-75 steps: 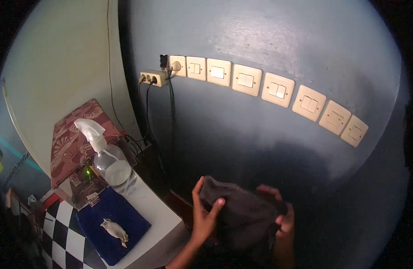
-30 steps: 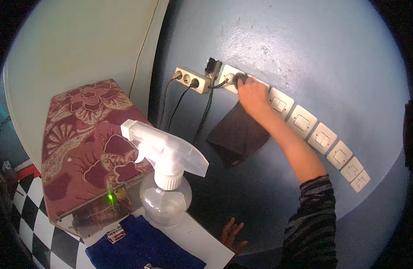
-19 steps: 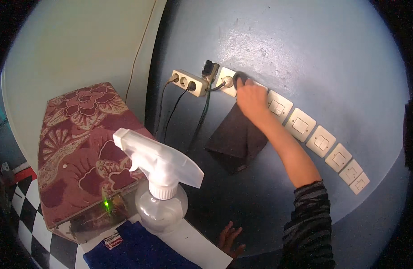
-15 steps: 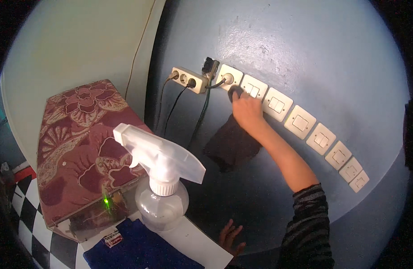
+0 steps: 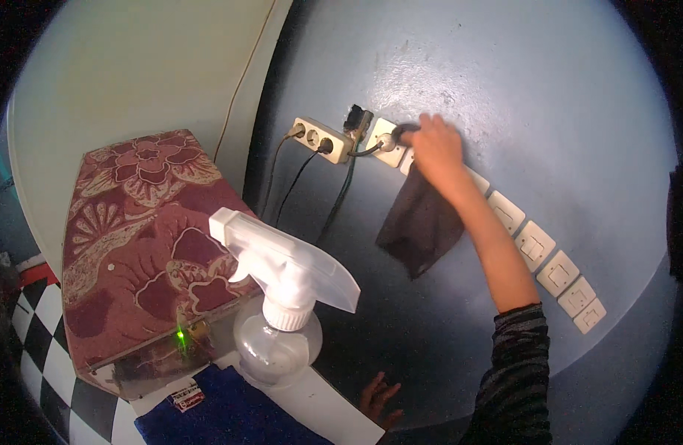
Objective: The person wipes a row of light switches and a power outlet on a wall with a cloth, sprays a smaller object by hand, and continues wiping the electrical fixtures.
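Note:
My right hand is up at the blue wall, its fingers closed on a dark cloth. Most of the cloth hangs below the hand, and one dark end shows at the fingertips beside the plug. That plug sits in a white wall socket just left of the hand. Hand and cloth cover parts of the nearest switch plates in the row of light switches. Low in the picture, partly cut off and in shadow, my left hand has its fingers apart and holds nothing.
A clear spray bottle stands on a white surface beside a folded blue cloth. Behind it lies a maroon flowered cover. A power strip with hanging cords is on the wall. Checkered floor shows at left.
My right hand has moved slightly up and right along the switches, taking the cloth with it. The view has shifted a little. My left hand stays low with its fingers apart.

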Action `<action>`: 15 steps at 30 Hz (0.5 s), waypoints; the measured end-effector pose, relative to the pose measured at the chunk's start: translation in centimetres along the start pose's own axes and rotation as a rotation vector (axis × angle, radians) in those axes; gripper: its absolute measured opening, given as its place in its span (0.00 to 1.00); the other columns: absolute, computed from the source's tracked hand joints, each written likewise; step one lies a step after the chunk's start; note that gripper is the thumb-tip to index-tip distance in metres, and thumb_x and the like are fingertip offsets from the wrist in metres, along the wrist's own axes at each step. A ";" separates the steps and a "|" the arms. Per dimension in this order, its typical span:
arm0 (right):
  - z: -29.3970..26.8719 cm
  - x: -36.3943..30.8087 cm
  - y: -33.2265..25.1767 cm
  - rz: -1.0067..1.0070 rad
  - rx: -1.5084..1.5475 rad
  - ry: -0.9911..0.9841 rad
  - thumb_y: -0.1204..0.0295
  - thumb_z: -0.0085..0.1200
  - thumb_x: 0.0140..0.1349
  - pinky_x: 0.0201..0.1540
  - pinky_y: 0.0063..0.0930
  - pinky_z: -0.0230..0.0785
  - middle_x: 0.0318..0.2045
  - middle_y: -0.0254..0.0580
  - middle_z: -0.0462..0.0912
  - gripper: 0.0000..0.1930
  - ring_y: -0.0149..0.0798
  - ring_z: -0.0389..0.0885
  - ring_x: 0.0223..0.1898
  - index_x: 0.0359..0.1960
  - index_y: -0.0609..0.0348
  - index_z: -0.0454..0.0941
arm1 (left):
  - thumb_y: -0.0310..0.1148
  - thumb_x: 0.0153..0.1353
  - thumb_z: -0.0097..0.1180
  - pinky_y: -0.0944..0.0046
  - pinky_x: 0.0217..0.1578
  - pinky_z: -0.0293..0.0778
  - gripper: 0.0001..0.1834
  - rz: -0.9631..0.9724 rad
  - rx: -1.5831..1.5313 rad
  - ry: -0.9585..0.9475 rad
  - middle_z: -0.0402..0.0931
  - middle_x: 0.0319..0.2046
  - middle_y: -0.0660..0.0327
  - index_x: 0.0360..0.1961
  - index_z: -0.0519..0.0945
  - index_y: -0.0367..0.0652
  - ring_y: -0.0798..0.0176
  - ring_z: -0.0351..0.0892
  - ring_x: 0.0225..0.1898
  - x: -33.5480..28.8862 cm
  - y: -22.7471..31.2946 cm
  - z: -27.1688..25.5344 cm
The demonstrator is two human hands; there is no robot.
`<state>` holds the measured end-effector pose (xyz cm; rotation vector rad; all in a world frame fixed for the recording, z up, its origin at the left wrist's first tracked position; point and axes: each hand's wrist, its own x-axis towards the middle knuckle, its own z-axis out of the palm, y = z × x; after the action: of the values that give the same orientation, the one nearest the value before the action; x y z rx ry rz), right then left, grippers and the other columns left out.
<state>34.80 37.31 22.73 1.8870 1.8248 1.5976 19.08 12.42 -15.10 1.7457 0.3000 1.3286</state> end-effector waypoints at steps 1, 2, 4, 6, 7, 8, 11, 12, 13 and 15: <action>-0.1 0.7 0.8 -0.058 -0.013 0.134 0.74 0.53 0.54 0.47 0.38 0.67 0.40 0.40 0.74 0.14 0.43 0.72 0.47 0.38 0.38 0.86 | 0.44 0.60 0.60 0.40 0.58 0.68 0.34 0.006 -0.023 0.015 0.54 0.66 0.44 0.66 0.62 0.58 0.35 0.59 0.64 0.0 -0.1 0.4; -0.2 1.6 1.5 -0.125 0.003 0.150 0.75 0.54 0.53 0.48 0.36 0.65 0.39 0.38 0.74 0.14 0.42 0.71 0.47 0.37 0.38 0.87 | 0.44 0.60 0.60 0.40 0.58 0.68 0.34 0.001 -0.025 0.019 0.54 0.66 0.44 0.66 0.62 0.58 0.35 0.59 0.64 0.2 0.3 0.4; 0.0 3.3 2.0 -0.197 0.020 0.165 0.75 0.55 0.52 0.49 0.35 0.64 0.39 0.37 0.73 0.15 0.41 0.71 0.47 0.37 0.38 0.87 | 0.43 0.60 0.61 0.44 0.59 0.69 0.29 -0.182 -0.088 0.083 0.55 0.66 0.47 0.62 0.70 0.52 0.42 0.63 0.63 0.5 1.1 0.5; 0.3 4.8 2.1 -0.305 0.065 0.011 0.77 0.57 0.50 0.49 0.34 0.63 0.39 0.34 0.74 0.15 0.39 0.70 0.47 0.35 0.37 0.88 | 0.43 0.60 0.62 0.45 0.58 0.69 0.27 -0.185 -0.064 0.079 0.55 0.66 0.49 0.59 0.73 0.50 0.45 0.65 0.63 -0.1 0.8 0.8; 0.7 5.4 2.1 -0.309 0.066 0.014 0.77 0.57 0.50 0.49 0.34 0.63 0.39 0.34 0.74 0.15 0.39 0.70 0.47 0.35 0.37 0.88 | 0.44 0.60 0.62 0.46 0.58 0.69 0.25 -0.181 -0.036 0.073 0.55 0.66 0.50 0.57 0.76 0.48 0.47 0.66 0.62 0.2 0.7 0.7; 1.2 6.0 1.9 -0.344 0.037 0.000 0.76 0.57 0.50 0.49 0.34 0.63 0.39 0.33 0.74 0.15 0.39 0.70 0.47 0.35 0.37 0.88 | 0.44 0.60 0.62 0.46 0.58 0.69 0.25 -0.180 -0.036 0.078 0.55 0.66 0.50 0.57 0.76 0.48 0.47 0.66 0.62 0.4 0.8 0.7; 2.1 7.0 0.7 -0.404 0.001 0.012 0.75 0.58 0.49 0.49 0.34 0.62 0.38 0.31 0.74 0.13 0.38 0.70 0.46 0.33 0.38 0.88 | 0.44 0.60 0.61 0.46 0.58 0.69 0.25 -0.251 -0.048 0.026 0.54 0.66 0.50 0.57 0.76 0.49 0.46 0.67 0.62 0.6 1.7 0.4; 2.1 7.5 0.5 -0.441 -0.012 0.010 0.75 0.57 0.50 0.49 0.34 0.62 0.38 0.30 0.75 0.13 0.38 0.70 0.46 0.32 0.38 0.88 | 0.39 0.60 0.61 0.48 0.56 0.71 0.26 -0.214 -0.007 0.040 0.55 0.66 0.50 0.59 0.73 0.49 0.47 0.68 0.61 1.0 1.9 0.3; 2.1 8.0 0.1 -0.481 -0.019 0.013 0.76 0.56 0.50 0.49 0.34 0.62 0.38 0.29 0.75 0.13 0.38 0.70 0.46 0.32 0.39 0.88 | 0.34 0.59 0.62 0.50 0.54 0.73 0.27 -0.180 0.039 0.059 0.56 0.65 0.50 0.61 0.71 0.49 0.47 0.70 0.60 1.1 1.9 0.2; 1.3 8.1 1.3 -0.509 0.038 0.002 0.78 0.54 0.51 0.48 0.34 0.63 0.38 0.29 0.76 0.14 0.37 0.70 0.46 0.29 0.40 0.88 | 0.32 0.59 0.61 0.51 0.54 0.74 0.28 -0.188 0.058 0.036 0.55 0.66 0.51 0.62 0.69 0.49 0.49 0.67 0.62 0.6 1.5 0.2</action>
<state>34.62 43.87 27.79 1.2755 2.1196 1.3883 19.07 11.87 -13.58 1.6980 0.5145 1.2263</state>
